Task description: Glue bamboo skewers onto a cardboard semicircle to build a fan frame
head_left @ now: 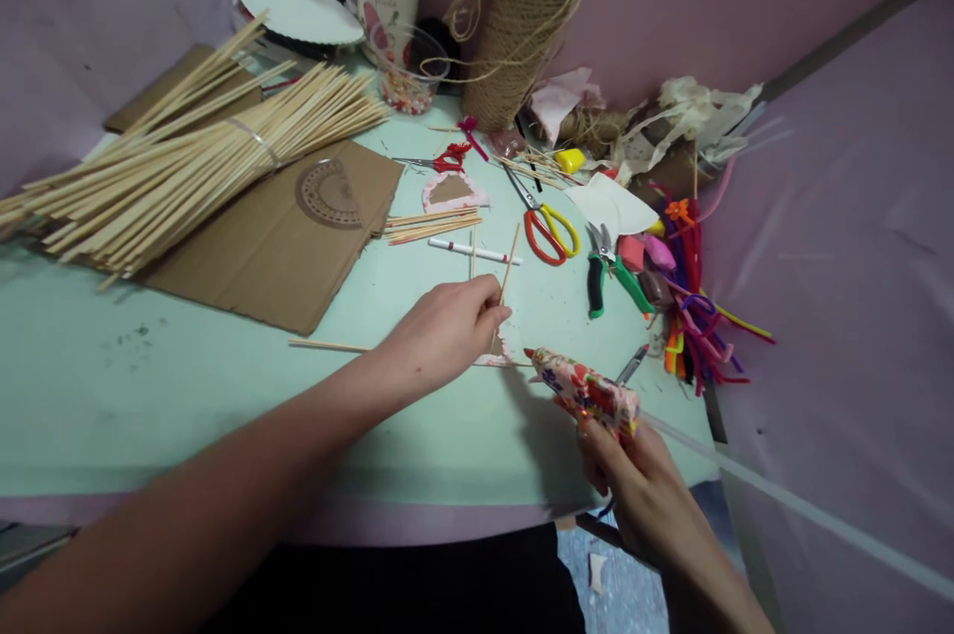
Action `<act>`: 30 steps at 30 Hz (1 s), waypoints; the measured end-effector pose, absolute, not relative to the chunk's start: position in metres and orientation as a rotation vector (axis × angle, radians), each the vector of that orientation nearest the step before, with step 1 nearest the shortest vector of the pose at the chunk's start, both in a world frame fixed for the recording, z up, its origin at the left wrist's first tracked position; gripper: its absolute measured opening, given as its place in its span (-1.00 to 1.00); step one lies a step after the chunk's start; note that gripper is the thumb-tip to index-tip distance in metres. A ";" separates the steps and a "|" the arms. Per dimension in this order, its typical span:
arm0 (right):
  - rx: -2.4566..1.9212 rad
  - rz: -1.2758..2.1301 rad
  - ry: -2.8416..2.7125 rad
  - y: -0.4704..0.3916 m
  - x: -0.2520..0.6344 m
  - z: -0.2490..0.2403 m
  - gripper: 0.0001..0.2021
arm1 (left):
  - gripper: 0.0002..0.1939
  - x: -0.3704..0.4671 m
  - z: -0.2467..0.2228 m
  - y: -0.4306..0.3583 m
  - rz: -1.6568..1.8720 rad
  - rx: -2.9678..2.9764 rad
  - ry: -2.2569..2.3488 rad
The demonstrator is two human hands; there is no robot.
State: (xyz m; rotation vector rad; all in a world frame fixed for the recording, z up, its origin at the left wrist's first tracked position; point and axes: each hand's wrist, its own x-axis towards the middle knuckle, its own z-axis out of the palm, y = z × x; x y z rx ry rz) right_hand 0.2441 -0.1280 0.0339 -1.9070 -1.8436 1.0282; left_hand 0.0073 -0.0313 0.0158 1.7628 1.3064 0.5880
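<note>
Glue gun [585, 384] in floral-patterned wrapping was gripped by the right hand [633, 470], its fingers curled around the handle, the nozzle turned toward the left hand [456, 321], apparently for a close line to the work; whether the trigger was pressed could not be told. Between the left hand's thumb and bent fingers, 1 thin pale wooden stick [511, 259] was pinched aslant, perhaps for steadiness. Just beneath those fingers, a small brown pink-edged piece [497, 347] was partly hidden. Beyond both hands, red-and-yellow-handled metal scissors [532, 208] were placed, seemingly for easy reach.
</note>
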 end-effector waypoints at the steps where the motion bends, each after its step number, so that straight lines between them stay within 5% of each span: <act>1: -1.941 1.132 -1.749 -0.128 0.243 0.031 -0.56 | -0.82 0.007 0.017 -0.030 0.612 1.754 1.294; 10: -1.803 1.437 -1.575 -0.120 0.249 0.022 -0.37 | -0.85 0.022 0.031 -0.017 0.556 1.872 1.263; 30: -1.756 1.446 -1.741 -0.088 0.253 0.026 -0.55 | -0.80 0.020 0.045 -0.002 0.423 1.872 1.383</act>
